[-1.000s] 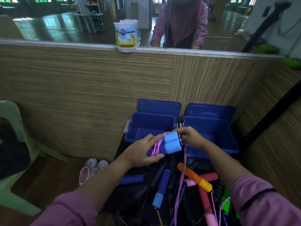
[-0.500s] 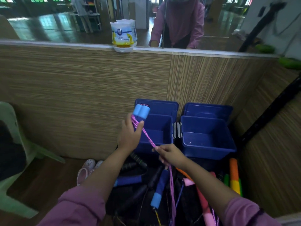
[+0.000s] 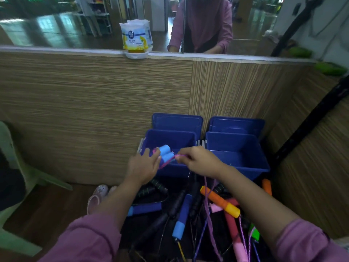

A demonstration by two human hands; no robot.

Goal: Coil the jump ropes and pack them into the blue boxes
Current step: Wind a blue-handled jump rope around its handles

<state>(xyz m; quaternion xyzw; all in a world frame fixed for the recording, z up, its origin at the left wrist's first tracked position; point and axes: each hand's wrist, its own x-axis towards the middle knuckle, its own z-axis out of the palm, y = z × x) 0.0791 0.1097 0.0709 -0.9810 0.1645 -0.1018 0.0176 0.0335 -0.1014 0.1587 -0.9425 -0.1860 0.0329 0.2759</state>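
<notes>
Two open blue boxes stand side by side against the wooden wall, the left box (image 3: 170, 140) and the right box (image 3: 238, 150), lids tipped back. My left hand (image 3: 143, 166) grips the two light-blue foam handles (image 3: 166, 153) of a pink jump rope over the left box's front rim. My right hand (image 3: 198, 159) pinches the pink rope (image 3: 177, 157) just right of the handles. More of the rope hangs down below my right wrist into the pile.
A heap of jump ropes (image 3: 188, 208) with blue, black, orange and pink handles lies below the boxes. Pink shoes (image 3: 98, 195) sit on the floor at left, beside a green plastic chair (image 3: 11, 167). A white and yellow packet (image 3: 136, 38) stands on the ledge above.
My left hand has lowered the blue handles from above the box to its front rim. My right hand has come up along the pink rope to meet the handles.
</notes>
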